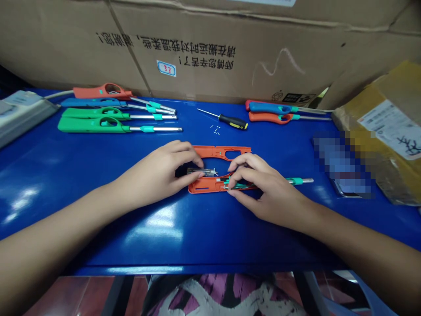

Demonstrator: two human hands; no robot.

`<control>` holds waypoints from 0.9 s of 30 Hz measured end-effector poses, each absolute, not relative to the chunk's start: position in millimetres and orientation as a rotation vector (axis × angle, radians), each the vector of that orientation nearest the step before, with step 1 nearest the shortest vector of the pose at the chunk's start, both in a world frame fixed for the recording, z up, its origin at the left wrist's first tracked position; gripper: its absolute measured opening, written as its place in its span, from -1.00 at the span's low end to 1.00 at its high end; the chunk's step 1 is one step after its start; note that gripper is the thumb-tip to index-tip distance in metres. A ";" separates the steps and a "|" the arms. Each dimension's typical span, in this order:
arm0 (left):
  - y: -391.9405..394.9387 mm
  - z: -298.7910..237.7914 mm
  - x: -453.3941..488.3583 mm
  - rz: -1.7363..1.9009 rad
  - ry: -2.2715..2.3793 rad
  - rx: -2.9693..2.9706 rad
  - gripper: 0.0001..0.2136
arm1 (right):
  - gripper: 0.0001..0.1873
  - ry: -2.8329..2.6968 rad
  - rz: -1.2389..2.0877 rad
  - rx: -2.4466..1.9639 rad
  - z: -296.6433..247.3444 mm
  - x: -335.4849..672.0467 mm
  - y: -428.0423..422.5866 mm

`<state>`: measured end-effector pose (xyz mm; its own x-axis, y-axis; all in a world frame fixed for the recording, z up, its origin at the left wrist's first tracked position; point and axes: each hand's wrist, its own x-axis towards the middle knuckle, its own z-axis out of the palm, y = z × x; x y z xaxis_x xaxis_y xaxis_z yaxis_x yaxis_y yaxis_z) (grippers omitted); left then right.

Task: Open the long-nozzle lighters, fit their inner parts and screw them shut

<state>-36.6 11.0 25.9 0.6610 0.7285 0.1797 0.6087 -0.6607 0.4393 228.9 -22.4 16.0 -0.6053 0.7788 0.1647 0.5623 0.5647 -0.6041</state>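
Observation:
Between the fingertips of my left hand point(176, 164) is a small clear fuel tank point(208, 172) with a white fitting at its right end. It is just above an orange lighter half-shell point(200, 186) that lies on the table, inner side up. My right hand point(259, 182) has its thumb and fingers pinched over small green parts and a thin wire inside that shell; what exactly they grip is hidden. The shell's metal nozzle with a teal collar point(297, 181) sticks out to the right from behind my hand. Just beyond lies the matching orange half-shell point(208, 152).
A black and yellow screwdriver point(233, 122) and several tiny white bits point(215, 130) lie further back. Several long lighters, among them a green one point(92, 125), are at the left; an orange one point(269, 117) and others at the right. Cardboard box point(197, 79), phone point(344, 166) and parcel point(384, 131) stand around.

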 end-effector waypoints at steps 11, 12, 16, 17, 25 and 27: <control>8.4 22.8 -34.1 0.506 1.035 2.527 -0.84 | -0.90 -2.378 0.743 -1.089 14.2 225.7 -22.5; 8.2 22.4 -33.6 0.507 1.033 2.524 -0.83 | -0.89 -2.371 0.750 -1.088 13.9 225.7 -22.6; 7.3 21.4 -32.1 0.502 1.032 2.518 -0.82 | -0.88 -2.396 0.718 -1.065 13.0 226.8 -22.7; 7.0 21.3 -31.9 0.499 1.031 2.519 -0.82 | -0.88 -2.416 0.709 -1.053 12.8 227.1 -22.6; 6.2 20.7 -31.5 0.486 1.020 2.498 -0.81 | -0.90 -2.435 0.763 -1.069 15.8 227.6 -22.9; 6.5 20.8 -31.1 0.485 1.020 2.493 -0.81 | -0.89 -2.420 0.779 -1.071 17.0 227.6 -23.0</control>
<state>-31.1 6.5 20.8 0.6730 0.7214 0.1633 0.5820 -0.6527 0.4850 227.6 -23.0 17.0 -0.6373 0.7618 0.1163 0.5508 0.5558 -0.6227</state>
